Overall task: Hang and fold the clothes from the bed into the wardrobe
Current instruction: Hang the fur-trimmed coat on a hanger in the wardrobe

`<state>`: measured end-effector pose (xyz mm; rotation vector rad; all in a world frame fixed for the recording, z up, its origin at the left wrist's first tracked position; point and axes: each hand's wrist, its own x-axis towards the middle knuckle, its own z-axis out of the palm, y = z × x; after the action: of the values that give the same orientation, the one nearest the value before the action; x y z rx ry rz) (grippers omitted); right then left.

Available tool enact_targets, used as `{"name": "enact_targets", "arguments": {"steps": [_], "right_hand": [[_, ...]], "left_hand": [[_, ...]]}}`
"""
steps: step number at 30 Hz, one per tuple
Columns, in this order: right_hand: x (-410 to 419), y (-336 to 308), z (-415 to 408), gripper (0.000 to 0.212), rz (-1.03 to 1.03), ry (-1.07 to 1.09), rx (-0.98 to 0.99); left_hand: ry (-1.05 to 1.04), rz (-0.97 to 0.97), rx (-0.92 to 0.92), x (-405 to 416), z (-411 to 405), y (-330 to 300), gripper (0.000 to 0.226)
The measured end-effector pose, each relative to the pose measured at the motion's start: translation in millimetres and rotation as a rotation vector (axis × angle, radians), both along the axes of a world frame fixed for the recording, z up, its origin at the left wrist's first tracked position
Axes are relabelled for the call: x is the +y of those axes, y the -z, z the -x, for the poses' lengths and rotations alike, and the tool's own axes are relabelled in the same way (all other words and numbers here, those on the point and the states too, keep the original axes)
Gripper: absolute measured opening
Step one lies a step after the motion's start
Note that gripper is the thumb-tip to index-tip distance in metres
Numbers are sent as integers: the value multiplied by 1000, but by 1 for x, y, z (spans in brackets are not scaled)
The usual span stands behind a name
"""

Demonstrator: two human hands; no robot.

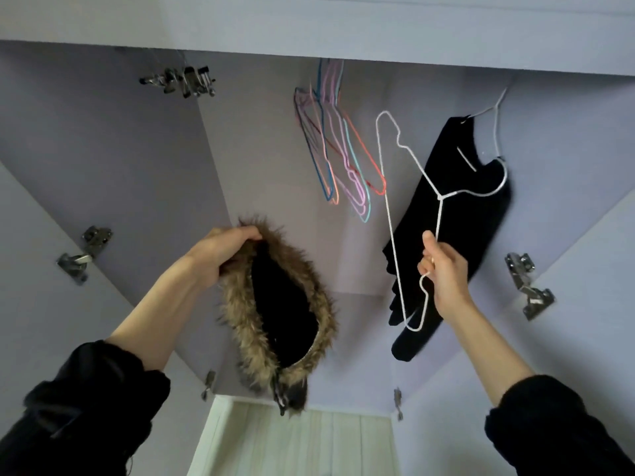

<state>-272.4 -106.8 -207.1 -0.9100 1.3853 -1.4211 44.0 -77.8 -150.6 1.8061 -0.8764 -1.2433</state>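
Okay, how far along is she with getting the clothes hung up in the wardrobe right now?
Done: one black garment already hangs on a white hanger inside the wardrobe. In hand: the left hand grips a black coat by its fur-trimmed hood, and the right hand holds an empty white hanger. Left: getting the coat onto that hanger and hung beside the spare coloured hangers. The bed is out of view.

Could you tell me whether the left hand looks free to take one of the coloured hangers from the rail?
Probably not yet: the left hand is gripping the fur-trimmed hood of a coat. The coloured hangers hang above it with nothing between, so only its grip stands in the way.
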Motion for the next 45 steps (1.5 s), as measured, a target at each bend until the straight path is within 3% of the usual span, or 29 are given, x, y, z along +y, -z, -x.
{"name": "enact_targets", "arguments": {"steps": [7, 13, 20, 26, 29, 32, 36, 37, 39, 41, 45], "right_hand": [[12, 28, 7, 37, -88, 97, -34], [27, 56, -6, 41, -216, -10, -119], [40, 64, -14, 51, -328, 151, -264], [37, 64, -22, 40, -248, -27, -555], [33, 53, -31, 57, -194, -157, -666], [27, 35, -48, 71, -122, -288, -751], [17, 16, -79, 73, -92, -363, -844], [15, 13, -87, 73, -105, -374, -839], [13, 13, -103, 68, -152, -384, -755], [14, 19, -114, 57, -192, -372, -559], [21, 38, -124, 53, -196, -418, -144]], "left_hand": [[162, -201, 143, 11, -8, 1, 28], [144, -222, 196, 27, -26, 7, 25], [234, -248, 188, 44, -35, 0, 23], [287, -228, 186, 45, -25, 6, 30], [319, -193, 127, 45, -12, 6, 23], [328, -135, 57, 41, -11, 4, 43], [422, -79, 19, 41, -24, -9, 89], [411, -75, 15, 44, -27, -12, 81], [377, -36, 46, 47, -29, -15, 43], [352, 20, 105, 50, -31, -20, 21], [195, 149, 153, 55, -45, -28, 36]]}}
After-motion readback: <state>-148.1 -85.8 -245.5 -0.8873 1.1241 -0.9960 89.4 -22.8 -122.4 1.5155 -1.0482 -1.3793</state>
